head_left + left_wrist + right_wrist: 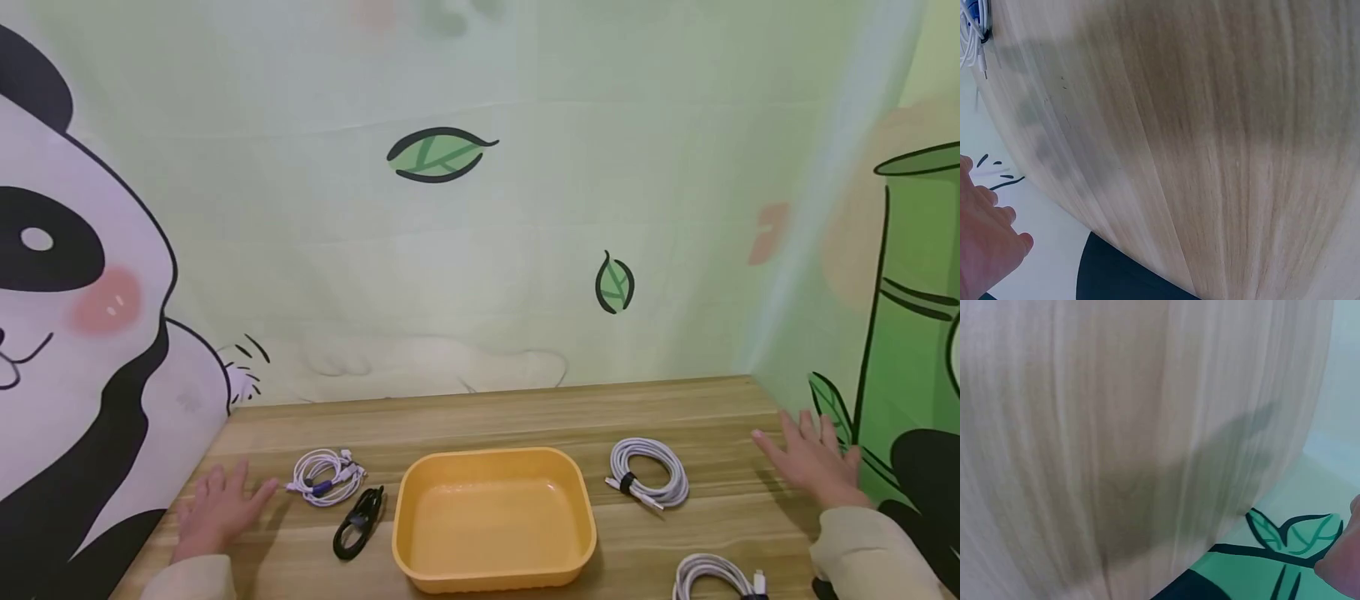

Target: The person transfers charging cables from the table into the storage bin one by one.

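At left, the left hand [220,510] has its fingers spread wide and holds nothing, just beside a thin white coiled cable with a blue part [322,487], then a black bundled cable [366,508]. In the middle of the wood-grain table [480,419] stands a rounded orange-yellow tray [495,525]. Next lie an upper light-grey coiled cable [677,471] and a lower light-grey coiled cable [708,565], and the right hand [813,467], fingers also spread, holds nothing.

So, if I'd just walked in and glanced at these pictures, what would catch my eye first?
Probably the big cartoon panda on the backdrop, filling the left side of the head view. Next, the bright yellow-orange tray at the table's near middle, with a black cable lying to its left. The left hand and right hand frame the scene at either side, fingers spread.
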### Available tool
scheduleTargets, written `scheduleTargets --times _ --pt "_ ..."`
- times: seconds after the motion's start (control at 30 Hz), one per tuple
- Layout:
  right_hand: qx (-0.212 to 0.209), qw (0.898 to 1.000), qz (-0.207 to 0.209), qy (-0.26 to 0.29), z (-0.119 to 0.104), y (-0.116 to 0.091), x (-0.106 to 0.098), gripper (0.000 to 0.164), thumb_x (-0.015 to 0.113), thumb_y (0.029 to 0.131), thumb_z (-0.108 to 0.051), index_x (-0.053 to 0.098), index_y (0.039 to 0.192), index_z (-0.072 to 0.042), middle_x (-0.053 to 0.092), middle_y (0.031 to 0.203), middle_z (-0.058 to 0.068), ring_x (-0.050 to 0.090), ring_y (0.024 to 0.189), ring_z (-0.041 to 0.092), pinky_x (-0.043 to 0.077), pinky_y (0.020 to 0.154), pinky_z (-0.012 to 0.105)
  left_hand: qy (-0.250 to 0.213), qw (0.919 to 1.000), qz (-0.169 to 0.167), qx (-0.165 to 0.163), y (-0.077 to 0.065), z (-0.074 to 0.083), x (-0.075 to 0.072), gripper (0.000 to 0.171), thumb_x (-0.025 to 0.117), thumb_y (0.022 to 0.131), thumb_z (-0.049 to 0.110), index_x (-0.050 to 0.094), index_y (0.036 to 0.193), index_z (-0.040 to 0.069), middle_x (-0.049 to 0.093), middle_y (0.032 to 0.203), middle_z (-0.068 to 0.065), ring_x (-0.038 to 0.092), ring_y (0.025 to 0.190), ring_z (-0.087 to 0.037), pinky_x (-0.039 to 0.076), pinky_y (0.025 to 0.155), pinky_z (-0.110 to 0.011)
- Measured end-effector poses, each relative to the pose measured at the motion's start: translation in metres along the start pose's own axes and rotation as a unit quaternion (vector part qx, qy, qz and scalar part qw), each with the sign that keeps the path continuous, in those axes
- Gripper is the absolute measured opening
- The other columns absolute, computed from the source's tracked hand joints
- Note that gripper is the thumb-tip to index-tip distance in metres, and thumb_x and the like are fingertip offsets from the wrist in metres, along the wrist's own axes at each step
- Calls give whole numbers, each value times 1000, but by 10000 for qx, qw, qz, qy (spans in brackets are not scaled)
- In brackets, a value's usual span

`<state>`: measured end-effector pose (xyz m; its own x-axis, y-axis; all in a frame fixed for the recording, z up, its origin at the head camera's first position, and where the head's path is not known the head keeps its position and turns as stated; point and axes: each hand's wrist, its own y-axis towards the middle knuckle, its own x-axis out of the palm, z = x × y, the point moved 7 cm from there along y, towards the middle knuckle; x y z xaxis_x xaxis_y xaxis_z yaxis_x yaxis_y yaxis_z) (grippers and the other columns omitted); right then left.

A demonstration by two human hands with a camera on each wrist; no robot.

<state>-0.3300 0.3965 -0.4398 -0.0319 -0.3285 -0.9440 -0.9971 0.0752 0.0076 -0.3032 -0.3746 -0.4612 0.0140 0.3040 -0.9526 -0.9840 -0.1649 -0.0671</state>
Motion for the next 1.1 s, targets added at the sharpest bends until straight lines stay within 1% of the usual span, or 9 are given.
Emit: scheduleTargets --times 0.17,0.37,0.47,0.6,0.77,0.93,1.1 --pt "-174 9998 106 -14 -7 3 -3 82 21 88 -59 3 139 3 -7 137 36 -18 123 52 -5 83 76 -44 10000 -1 31 1 1 0 89 25 83 67 15 137 -2 2 134 -41 4 120 -57 8 87 -74" --pt "-372 9990 228 -66 -19 6 -7 79 22 89 -57 2 139 1 -7 138 34 -19 124 49 -4 84 75 -51 9999 -87 -1 1 2 0 87 26 84 65 13 137 -3 1 134 -40 4 121 -56 9 87 -74" --pt "-462 9983 336 -84 -25 6 -9 78 23 90 -56 3 140 0 -6 139 33 -20 125 48 -3 86 74 -93 9999 -112 -18 1 4 1 88 27 83 65 13 137 -3 0 134 -40 4 121 -56 10 86 -74" --pt "-577 9972 465 -113 -34 8 -12 78 25 89 -56 4 140 -1 -2 140 33 -17 126 47 -2 87 74 -122 9998 -166 -13 2 4 2 89 28 83 65 12 137 -4 -1 134 -40 3 121 -57 10 85 -74" --pt "-638 9966 489 -179 -41 10 -13 78 25 89 -57 5 140 0 1 139 34 -13 127 48 -1 88 74 -146 9996 -237 -13 3 3 4 90 27 83 66 10 138 -3 -2 134 -41 3 121 -57 9 86 -74" --pt "-720 9961 449 -229 -47 11 -12 76 27 90 -54 7 140 1 2 140 33 -10 127 49 -2 88 73 -136 9997 -210 32 4 3 7 91 26 83 67 10 138 -3 -2 135 -40 3 121 -58 8 86 -75" --pt "-783 9957 404 -287 -53 13 -11 77 26 89 -56 5 141 -2 0 141 31 -10 127 49 -1 88 73 -155 9996 -172 137 4 7 9 91 25 82 67 10 138 -3 -2 135 -40 2 121 -57 7 86 -75"
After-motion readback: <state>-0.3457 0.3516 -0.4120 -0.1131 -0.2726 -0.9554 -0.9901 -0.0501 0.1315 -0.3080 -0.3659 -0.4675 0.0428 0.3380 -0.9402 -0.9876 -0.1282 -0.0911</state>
